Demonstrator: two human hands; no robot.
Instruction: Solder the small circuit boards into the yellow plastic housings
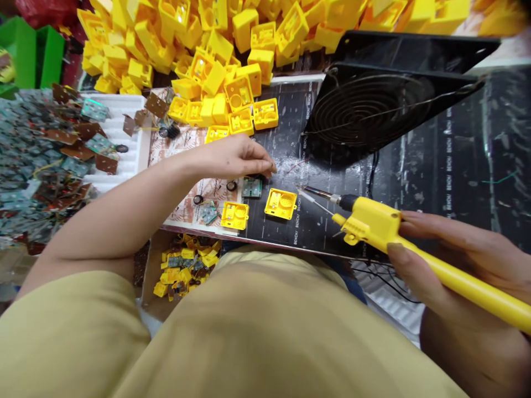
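My right hand (456, 265) is wrapped around a yellow soldering iron (373, 218) with a solder feed tube beside its tip. That tip points left, just above the black bench and to the right of a yellow plastic case half (281, 203). My left hand (244, 157) has its fingers pinched together over the bench; whatever they hold is too small to make out. Directly below those fingertips lies a small green circuit board (251, 187) with a round black part (231, 186) beside it. Another case half (234, 215) and a second circuit board (209, 212) lie nearer my body.
A black fan (369, 108) stands on the bench (435, 182). Many yellow cases (215, 61) are heaped at the back. Wired circuit boards (41, 160) pile up at left by a white foam tray (120, 119). Below the bench edge, a cardboard box (155, 284) holds yellow parts.
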